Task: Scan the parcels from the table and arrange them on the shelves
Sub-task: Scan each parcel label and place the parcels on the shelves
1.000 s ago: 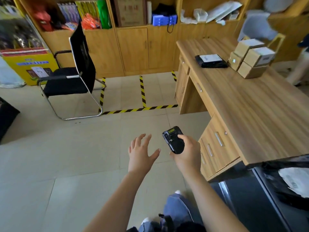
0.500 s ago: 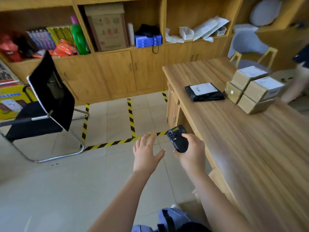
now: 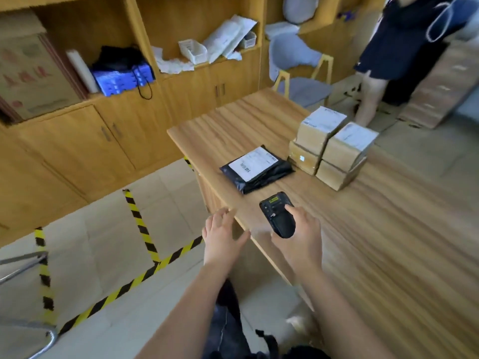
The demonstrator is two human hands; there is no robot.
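Right hand (image 3: 300, 239) is gripping a black handheld scanner (image 3: 277, 215), fingers curling round its rounded lower end and the thumb lying on top near the buttons. It is hovering over the near edge of a wooden desk (image 3: 388, 229) with a streaky grain. The scanner is a chunky, matte plastic block whose long axis is running away from the palm, forward and slightly left. Its small lit display is facing up, and its head end is pointing at a black poly mailer (image 3: 269, 174).

That mailer is lying flat on the desk just ahead of the scanner's tip, well apart from it. It is glossy and wrinkled, with a white printed label facing up and its long side slanting up to the right.

Ahead and to the right of the hand, four taped cardboard boxes (image 3: 334, 151) are sitting two on two, touching one another, with white labels on the top pair.

Left hand (image 3: 221, 235) is hanging beside the right, off the desk edge, palm down, fingers spread and holding nothing.
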